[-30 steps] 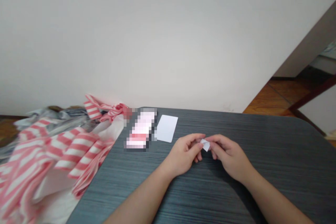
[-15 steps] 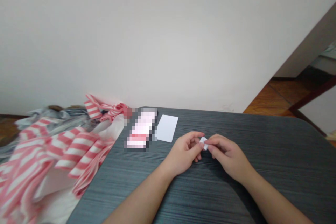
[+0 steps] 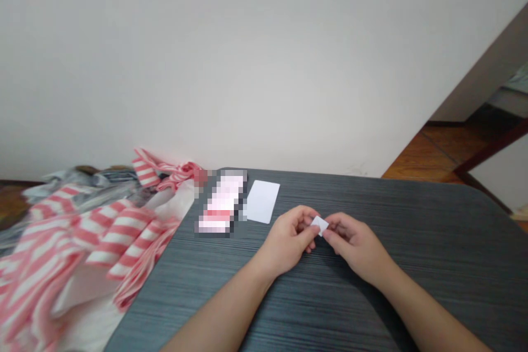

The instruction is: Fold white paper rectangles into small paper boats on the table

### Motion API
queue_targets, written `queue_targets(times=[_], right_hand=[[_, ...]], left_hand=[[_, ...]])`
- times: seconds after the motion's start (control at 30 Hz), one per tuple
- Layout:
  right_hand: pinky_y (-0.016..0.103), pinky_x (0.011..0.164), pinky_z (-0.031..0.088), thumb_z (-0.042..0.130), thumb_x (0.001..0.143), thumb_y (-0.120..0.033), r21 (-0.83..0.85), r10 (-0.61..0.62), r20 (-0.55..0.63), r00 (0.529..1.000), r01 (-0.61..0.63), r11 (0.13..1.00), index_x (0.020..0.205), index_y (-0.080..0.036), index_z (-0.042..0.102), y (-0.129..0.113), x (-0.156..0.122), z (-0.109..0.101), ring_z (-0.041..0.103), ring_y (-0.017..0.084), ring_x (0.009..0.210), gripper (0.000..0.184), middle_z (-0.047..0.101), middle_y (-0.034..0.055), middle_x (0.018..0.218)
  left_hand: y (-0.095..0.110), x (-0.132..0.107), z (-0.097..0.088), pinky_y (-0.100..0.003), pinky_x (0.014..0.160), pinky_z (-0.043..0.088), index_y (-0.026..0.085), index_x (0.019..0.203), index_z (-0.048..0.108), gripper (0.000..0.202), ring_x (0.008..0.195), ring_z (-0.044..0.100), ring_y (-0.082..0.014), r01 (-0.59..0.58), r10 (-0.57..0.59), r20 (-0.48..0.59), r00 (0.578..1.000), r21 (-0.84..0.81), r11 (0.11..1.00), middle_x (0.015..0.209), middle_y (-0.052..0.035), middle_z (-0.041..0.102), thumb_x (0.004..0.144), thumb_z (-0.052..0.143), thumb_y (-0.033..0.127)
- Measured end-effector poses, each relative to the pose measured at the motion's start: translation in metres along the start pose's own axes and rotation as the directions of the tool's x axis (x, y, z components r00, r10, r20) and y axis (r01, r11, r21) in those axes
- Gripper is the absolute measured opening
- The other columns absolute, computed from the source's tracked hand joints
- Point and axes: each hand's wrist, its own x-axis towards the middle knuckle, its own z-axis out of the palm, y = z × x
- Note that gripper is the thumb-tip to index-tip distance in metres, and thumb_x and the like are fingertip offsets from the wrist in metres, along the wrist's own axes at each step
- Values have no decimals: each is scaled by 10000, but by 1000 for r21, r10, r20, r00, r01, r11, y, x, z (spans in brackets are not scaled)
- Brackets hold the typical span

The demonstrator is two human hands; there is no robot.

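A small folded piece of white paper is pinched between my two hands just above the dark table. My left hand grips its left side between thumb and fingers. On the other side, my right hand has its thumb and fingertips closed at the paper's right corner. The fingers partly cover the paper, so its folds are hard to make out. A flat white card or sheet with rounded corners lies to the left of my left hand, apart from it.
Left of the white card lies a blurred-out phone-like object near the edge of the dark wood-grain table. Red-and-white striped cloth heaps up beyond the left edge. A pale wall stands behind the table.
The small white paper has turned slightly and shows a flatter face. My right fingertips have shifted along its right edge. The card and the phone-like object stay where they were.
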Motion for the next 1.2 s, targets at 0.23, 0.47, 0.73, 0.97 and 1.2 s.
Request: queue_targets(times=[0.23, 0.47, 0.73, 0.97, 1.2], right_hand=[[231, 506, 358, 572, 884, -283, -186, 32, 27, 999, -26, 982, 732, -187, 568, -8, 1, -2, 465, 108, 517, 180, 507, -48, 578], [230, 509, 362, 531, 899, -279, -197, 74, 21, 997, -68, 978, 722, -187, 561, -10, -1, -3, 465, 113, 495, 202, 516, -50, 539], [223, 512, 371, 511, 917, -268, -227, 68, 37, 997, -58, 972, 701, -191, 542, -13, 1, -2, 489, 115, 495, 231, 532, -44, 536], [217, 498, 363, 509, 914, -255, -254, 67, 67, 995, -48, 966, 684, -189, 537, -17, -1, 0, 493, 111, 476, 241, 534, -43, 519], [222, 515, 363, 532, 897, -259, -275, 45, 91, 995, -18, 961, 663, -183, 568, -20, -1, 0, 489, 109, 499, 249, 534, -40, 537]], left_hand=[[-2, 0, -2, -188, 501, 427, 175, 958, 569, 135, 524, 517, -71, -20, 20, 16, 1000, 51, 998, 680, 50, 544, 851, 612, 247], [4, -1, -2, -197, 515, 409, 161, 777, 574, 175, 526, 516, -90, 27, -27, -3, 1000, 189, 982, 594, 36, 552, 868, 581, 311], [7, -3, -1, -198, 503, 394, 172, 747, 539, 230, 513, 512, -96, 40, -42, 2, 999, 222, 974, 569, 39, 539, 875, 571, 360], [10, -4, -1, -204, 515, 399, 162, 782, 592, 252, 527, 517, -99, 6, -16, 35, 999, 248, 969, 595, 26, 558, 895, 543, 382], [11, -6, -2, -202, 502, 375, 162, 722, 574, 306, 516, 499, -99, 3, -5, 5, 1000, 294, 956, 560, 27, 545, 897, 531, 410]])
